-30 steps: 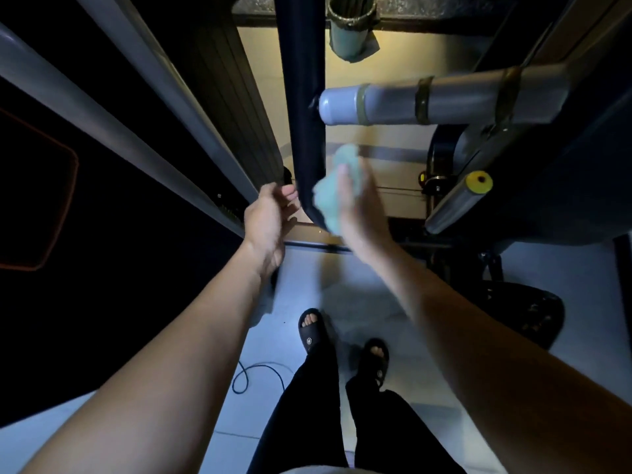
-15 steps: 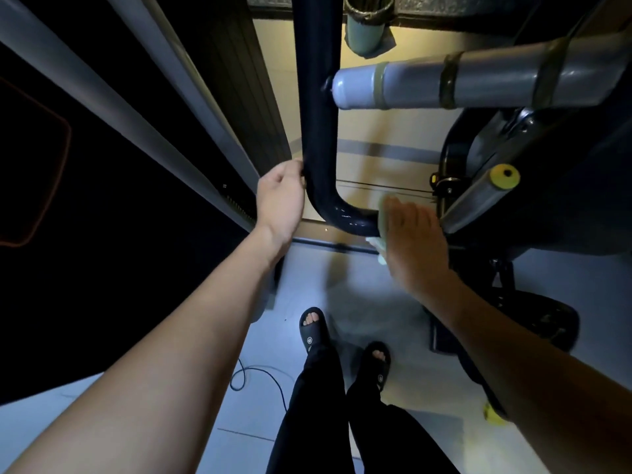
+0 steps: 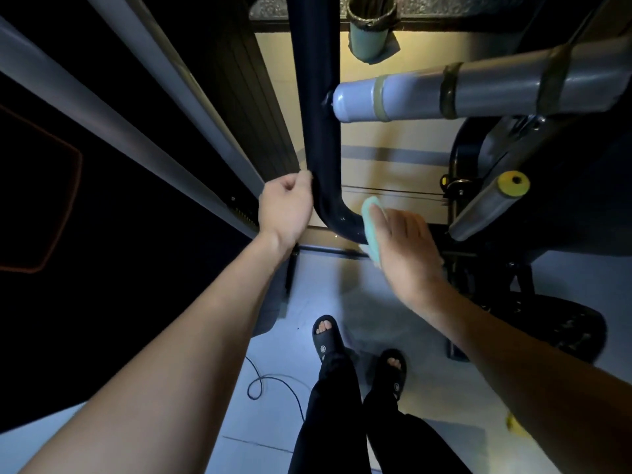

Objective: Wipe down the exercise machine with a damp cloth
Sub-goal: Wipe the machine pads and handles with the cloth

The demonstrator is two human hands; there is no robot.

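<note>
the exercise machine [image 3: 564, 186] takes up the top and right of the view, a dark frame in dim light. two long grey rails [image 3: 113, 128] slant across the left side, from the upper left down toward the middle. a thick dark tube [image 3: 316, 107] drops straight down the centre and bends to the right at its foot. a grey padded roller [image 3: 478, 94], ringed with darker bands, juts leftward from the right and ends just beside that tube. lower on the right, a smaller grey handle [image 3: 485, 206] with a yellow end cap tilts up. a round dark base [image 3: 567, 326] sits on the pale floor [image 3: 427, 388] under the frame.

the person stands facing the machine, in dark trousers [image 3: 338, 422] and black slides [image 3: 325, 340], both bare forearms reaching forward. a thin cable [image 3: 270, 384] loops on the floor left of the feet.

the left hand [image 3: 285, 208] is curled against the left side of the dark tube just above the bend, its fingers bent around the tube's edge in a grip. the right hand [image 3: 403, 241] lies flat with fingers straight, pressing a pale green cloth [image 3: 371, 224] onto the bend of the tube where it turns right. the cloth shows along the hand's left edge, touching the tube; the rest of it is hidden beneath the palm.

a greenish cylinder [image 3: 371, 39] hangs at the top centre, too dim to identify.
</note>
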